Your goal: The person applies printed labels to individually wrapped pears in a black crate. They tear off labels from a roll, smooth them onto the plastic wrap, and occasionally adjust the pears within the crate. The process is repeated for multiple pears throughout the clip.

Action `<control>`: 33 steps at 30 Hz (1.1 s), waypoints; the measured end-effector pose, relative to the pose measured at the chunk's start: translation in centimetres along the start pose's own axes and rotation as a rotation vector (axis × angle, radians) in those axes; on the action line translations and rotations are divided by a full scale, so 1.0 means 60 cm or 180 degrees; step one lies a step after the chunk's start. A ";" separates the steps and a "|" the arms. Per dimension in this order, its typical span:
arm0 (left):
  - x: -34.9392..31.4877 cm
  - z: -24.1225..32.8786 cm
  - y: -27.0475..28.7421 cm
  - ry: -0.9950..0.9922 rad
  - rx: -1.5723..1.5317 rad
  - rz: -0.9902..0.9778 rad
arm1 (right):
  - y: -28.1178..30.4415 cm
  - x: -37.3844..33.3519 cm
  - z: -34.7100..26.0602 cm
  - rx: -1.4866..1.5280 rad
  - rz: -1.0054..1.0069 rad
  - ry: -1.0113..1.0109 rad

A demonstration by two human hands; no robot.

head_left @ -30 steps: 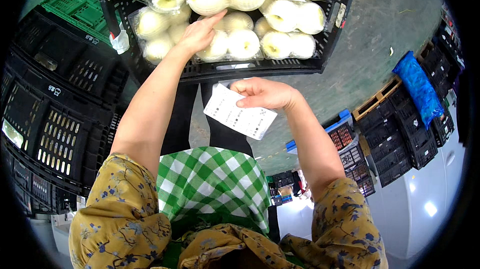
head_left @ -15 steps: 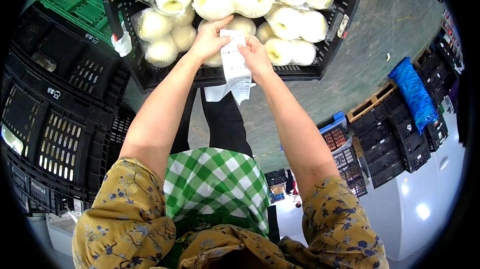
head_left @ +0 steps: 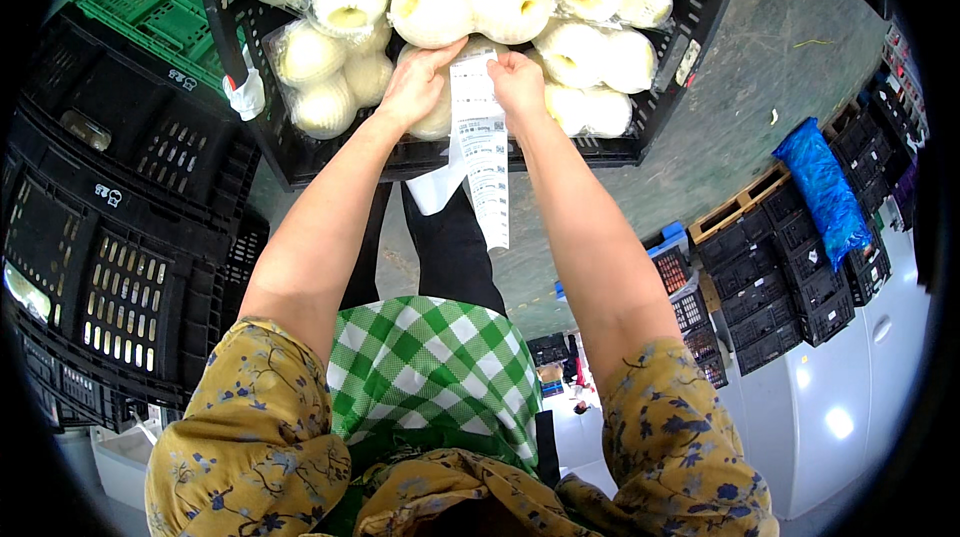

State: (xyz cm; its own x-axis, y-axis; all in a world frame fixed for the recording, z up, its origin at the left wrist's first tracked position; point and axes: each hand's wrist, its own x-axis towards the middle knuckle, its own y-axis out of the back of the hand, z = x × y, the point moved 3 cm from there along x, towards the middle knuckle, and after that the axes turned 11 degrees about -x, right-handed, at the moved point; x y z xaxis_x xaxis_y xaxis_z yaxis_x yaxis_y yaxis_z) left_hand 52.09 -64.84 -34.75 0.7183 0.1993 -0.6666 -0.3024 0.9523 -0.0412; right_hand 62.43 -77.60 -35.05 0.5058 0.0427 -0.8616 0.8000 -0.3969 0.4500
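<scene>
A black plastic crate in front of me holds several pale yellow-white round fruits wrapped in clear film packs. Both hands reach into it. My left hand rests on the packs near the crate's front, fingers bent around the top of a long white printed paper slip. My right hand pinches the same slip at its upper edge. The slip hangs down over the crate's front wall.
Stacked black crates and a green crate stand at my left. A white tag hangs on the crate's left corner. At right are more stacked black crates, a wooden pallet, a blue bag and bare concrete floor.
My right hand carried the paper slip from in front of my body up to the crate. My left hand now also holds its top, and the slip hangs lengthwise.
</scene>
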 end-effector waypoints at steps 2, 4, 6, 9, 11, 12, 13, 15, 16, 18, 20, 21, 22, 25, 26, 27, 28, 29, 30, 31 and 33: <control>0.003 -0.012 -0.001 -0.0093 0.0135 0.0048 | -0.004 0.005 -0.014 0.0348 -0.0172 -0.0183; 0.006 -0.018 -0.002 -0.0186 0.0341 0.0177 | -0.013 0.021 -0.005 0.0754 -0.0290 -0.0239; 0.011 -0.031 0.001 -0.0155 0.0362 0.0103 | -0.018 0.017 -0.019 0.0771 -0.0474 -0.0529; 0.018 -0.032 0.002 0.0075 0.0396 -0.0210 | -0.011 0.019 -0.025 0.0401 -0.0644 -0.1151; 0.021 -0.033 0.001 0.0251 0.0403 -0.0380 | -0.014 0.026 -0.020 0.0355 -0.0630 -0.1309; 0.022 -0.037 0.000 0.0318 0.0397 -0.0413 | -0.014 0.027 -0.021 0.0361 -0.0625 -0.1341; 0.023 -0.041 -0.001 0.0384 0.0391 -0.0449 | -0.013 0.027 -0.022 0.0368 -0.0618 -0.1375; 0.027 -0.035 -0.002 0.0258 0.0526 -0.0513 | -0.010 0.026 -0.027 0.0399 -0.0590 -0.1414; 0.029 -0.032 -0.003 0.0192 0.0592 -0.0549 | -0.009 0.025 -0.029 0.0423 -0.0566 -0.1415; 0.036 -0.045 -0.005 0.0129 0.0415 -0.0571 | -0.009 0.019 -0.037 0.0594 -0.0614 -0.1420; 0.040 -0.051 -0.007 0.0153 0.0342 -0.0613 | -0.002 0.010 -0.043 0.0903 -0.0723 -0.1448; 0.042 -0.050 -0.008 0.0210 0.0357 -0.0643 | 0.000 0.000 -0.043 0.0916 -0.0950 -0.1493; 0.043 -0.048 -0.010 0.0265 0.0373 -0.0673 | 0.003 -0.016 -0.040 0.0929 -0.1175 -0.1535; 0.034 -0.046 -0.001 -0.0098 0.0598 -0.0542 | 0.014 -0.085 -0.037 0.0886 -0.1719 -0.1334; 0.029 -0.044 0.004 -0.0068 0.0455 -0.0459 | 0.020 -0.114 -0.035 0.0854 -0.1868 -0.1214; 0.022 -0.042 0.008 -0.0034 0.0322 -0.0385 | 0.025 -0.136 -0.031 0.0775 -0.1840 -0.0826; 0.013 -0.040 0.011 0.0005 0.0193 -0.0305 | 0.029 -0.156 -0.027 0.0696 -0.1817 -0.0435; 0.000 -0.024 0.013 0.0232 -0.0226 -0.0140 | 0.037 -0.171 -0.021 0.0628 -0.1769 -0.0052; -0.021 0.003 0.016 0.0459 -0.0624 0.0027 | 0.035 -0.179 -0.008 0.0715 -0.1624 0.0296; -0.046 0.021 0.015 0.0687 -0.1018 0.0189 | 0.038 -0.188 0.002 0.0447 -0.1453 0.0582; -0.097 0.050 0.006 0.0773 -0.2093 0.0356 | 0.039 -0.208 0.004 0.0362 -0.1185 0.0860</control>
State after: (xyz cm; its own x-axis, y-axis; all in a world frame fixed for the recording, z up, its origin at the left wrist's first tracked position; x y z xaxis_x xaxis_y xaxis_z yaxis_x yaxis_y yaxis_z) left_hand 49.69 -64.95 -28.64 0.5239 0.1578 -0.8370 -0.7368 0.5770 -0.3524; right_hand 57.94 -79.31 -23.32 0.2693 0.4321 -0.8607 0.9100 -0.4067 0.0806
